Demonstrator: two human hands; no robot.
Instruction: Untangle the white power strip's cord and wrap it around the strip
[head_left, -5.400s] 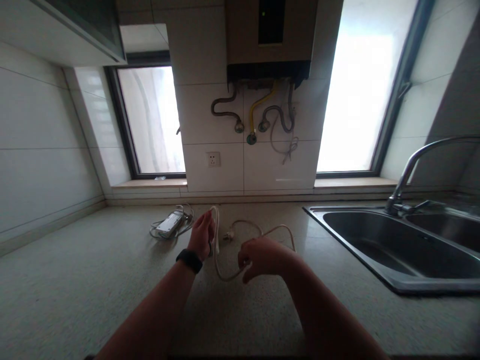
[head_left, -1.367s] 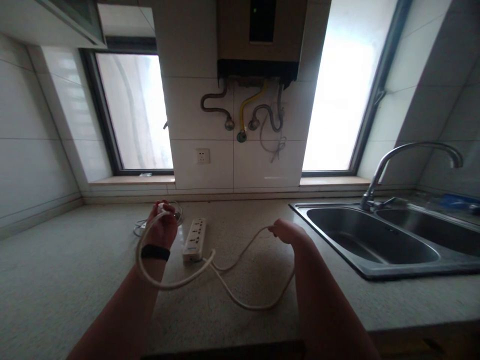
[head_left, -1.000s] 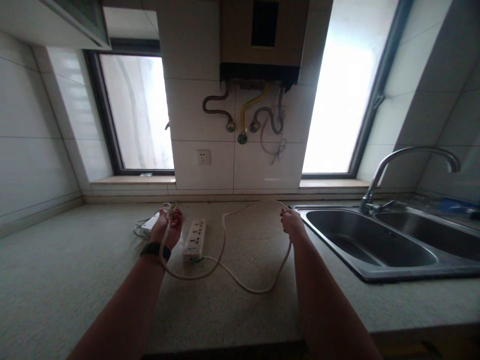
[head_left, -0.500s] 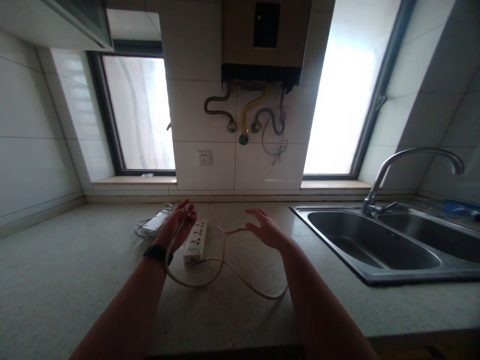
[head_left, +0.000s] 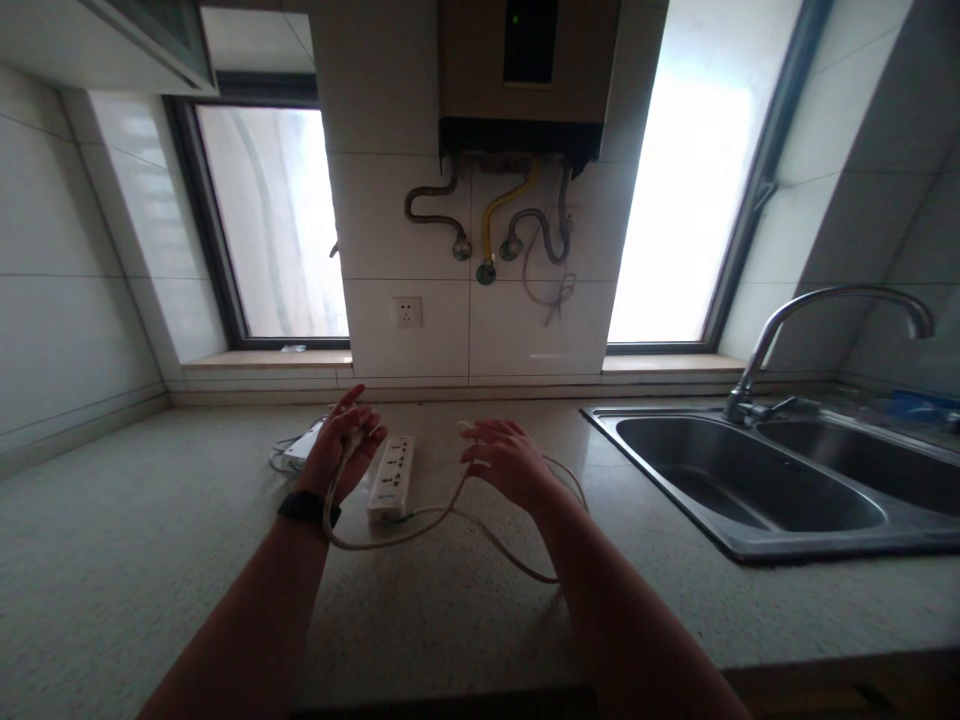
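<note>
A white power strip [head_left: 391,480] with a row of sockets lies on the counter between my hands. Its pale power cord [head_left: 390,545] leaves the near end and curves in loops across the counter. My left hand [head_left: 346,450], palm turned up with a dark band at the wrist, has its thumb and some fingers closed on the cord near its end; the index finger points away. My right hand [head_left: 504,460] is closed around another stretch of this cord, a loop of which shows behind the wrist. A second white strip with a coiled cord [head_left: 300,450] lies partly hidden behind my left hand.
To the right is a double steel sink [head_left: 720,470] with a curved faucet [head_left: 840,295]. A wall socket [head_left: 408,312] sits above the counter, below a water heater [head_left: 525,80] with hoses. Windows stand on both sides.
My right hand has moved left and closed on the cord, lifting part of it. My left hand has shifted slightly left with its cord end. The view has tilted a little.
</note>
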